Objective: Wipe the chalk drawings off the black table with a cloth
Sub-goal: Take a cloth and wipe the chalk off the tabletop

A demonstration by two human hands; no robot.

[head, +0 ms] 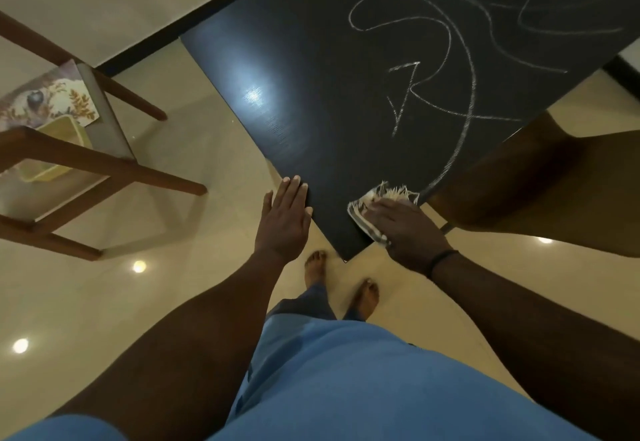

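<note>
A black table [311, 77] is seen from above, with one corner pointing at the person. White chalk drawings [433, 70] are spread over the far and right part of the top. A small cloth [367, 212] with a fringed edge is pressed flat on the table near the right edge, at the end of a long chalk line. It is held down by the right hand [405, 232], with fingers spread over it. The left hand [285, 222] is laid flat on the left table edge, fingers straight, with nothing held. A wooden chair [86, 163] is seen at the left.
</note>
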